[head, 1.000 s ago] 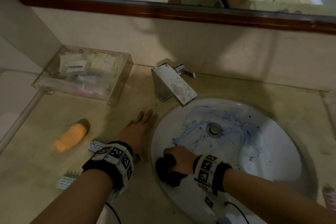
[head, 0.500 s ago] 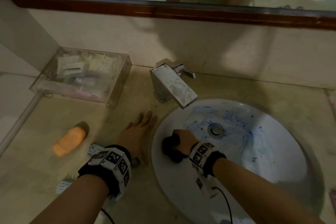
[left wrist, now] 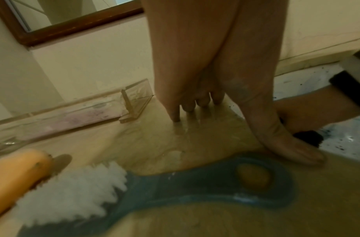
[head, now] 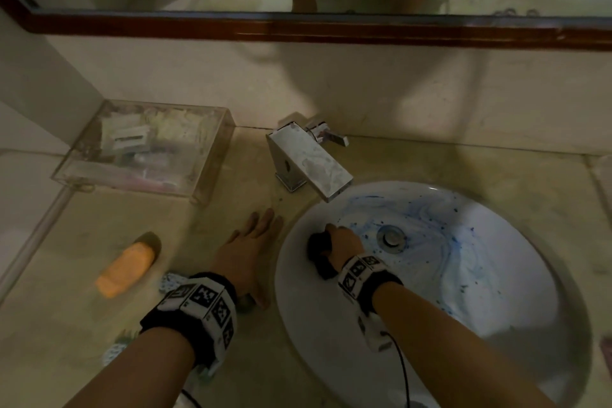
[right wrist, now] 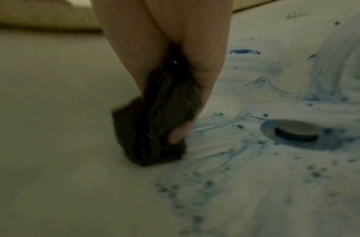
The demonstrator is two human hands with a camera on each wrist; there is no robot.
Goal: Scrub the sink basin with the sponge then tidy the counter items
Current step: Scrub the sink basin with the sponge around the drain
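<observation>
Sponge (right wrist: 154, 121) in R grip (right wrist: 175, 80)

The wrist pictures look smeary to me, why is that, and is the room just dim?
Head view: dim, yellowish light, arm shadows on the wall, straight edges bowed by the wide lens. Right wrist view: the dark sponge in the right hand is motion-blurred, the drain sharper. Left wrist view: the brush and orange bottle close to the lens are soft; the left hand is clearer.
</observation>
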